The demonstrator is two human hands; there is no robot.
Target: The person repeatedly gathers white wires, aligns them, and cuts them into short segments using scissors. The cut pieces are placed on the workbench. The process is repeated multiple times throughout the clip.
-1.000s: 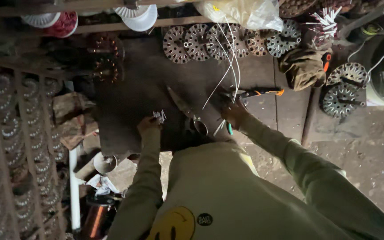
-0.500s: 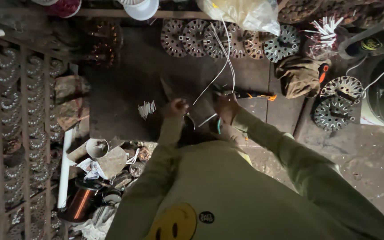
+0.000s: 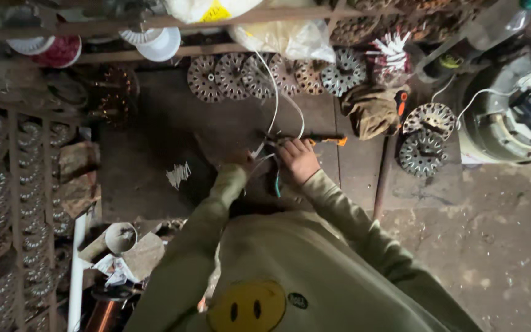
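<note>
White cords (image 3: 276,101) run down from the far shelf to mid-bench, thin and slack, ending between both hands. I judge a wire-joining or stripping step in hand; next calls for steady grip at the cord ends. Right hand (image 3: 298,158) is curled on the cords beside an orange-handled tool (image 3: 321,139). Left hand (image 3: 239,161) is mostly hidden; I cannot tell its grip. Left lie white slips (image 3: 178,174); far, stamped metal discs (image 3: 228,77).

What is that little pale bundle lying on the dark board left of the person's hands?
Start at the dark wooden workboard, then look left of the person's left hand. There lies a small fan of white strips, alone on bare wood, unlike the round slotted metal discs lined along the far edge.
</note>
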